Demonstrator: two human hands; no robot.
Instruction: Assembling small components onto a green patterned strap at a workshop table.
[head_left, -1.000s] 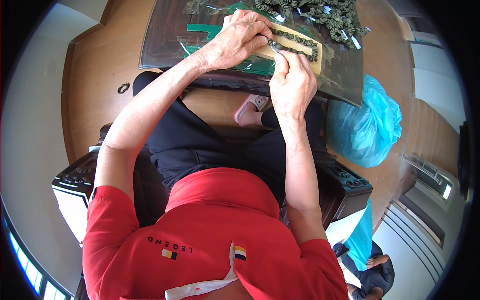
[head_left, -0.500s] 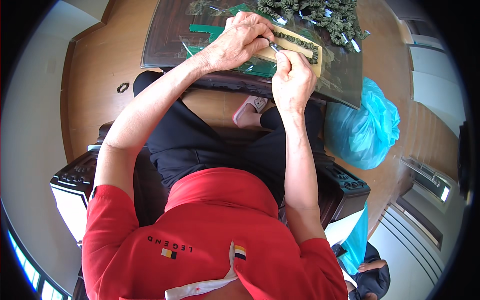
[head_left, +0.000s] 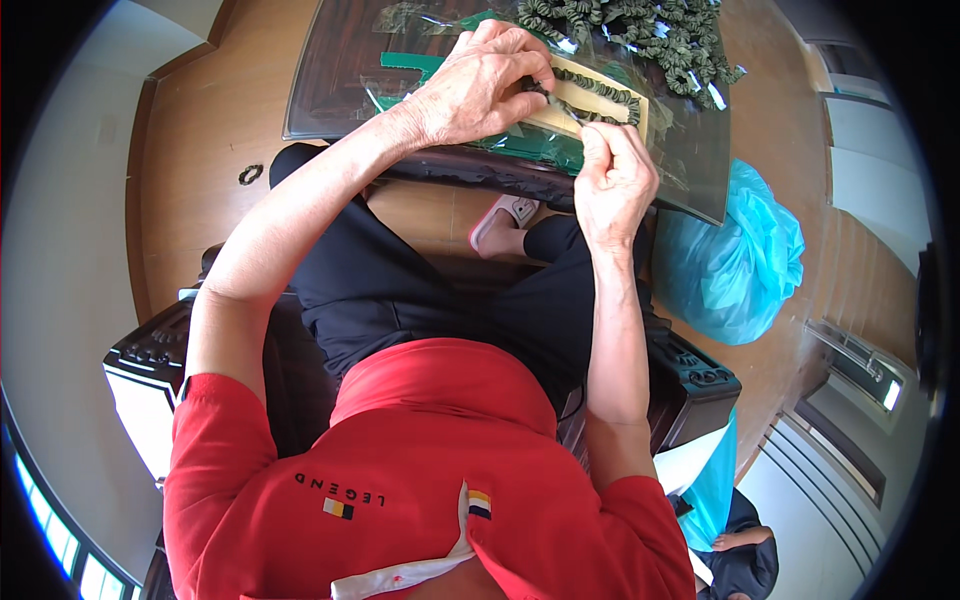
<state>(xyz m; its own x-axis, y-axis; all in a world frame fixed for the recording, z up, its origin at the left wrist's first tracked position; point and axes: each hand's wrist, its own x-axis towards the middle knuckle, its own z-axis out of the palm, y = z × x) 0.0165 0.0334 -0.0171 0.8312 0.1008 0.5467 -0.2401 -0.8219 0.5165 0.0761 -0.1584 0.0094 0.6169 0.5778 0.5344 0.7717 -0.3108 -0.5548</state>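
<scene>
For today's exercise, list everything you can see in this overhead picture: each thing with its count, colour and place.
Table: one, dark with a glass top, top centre.
Scrunchies pile: many, dark green, far right of table.
Card strip: one, pale yellow, carrying a row of green scrunchies, under the hands.
Plastic bag: one, light blue, floor at right.
Slipper: one, pink and white, under table edge.
Small ring: one, dark, on wooden floor at left.
Chair: one, dark carved wood, under the person.
Left hand: resting on the card strip.
Right hand: closed, pinching something too small to tell.
</scene>
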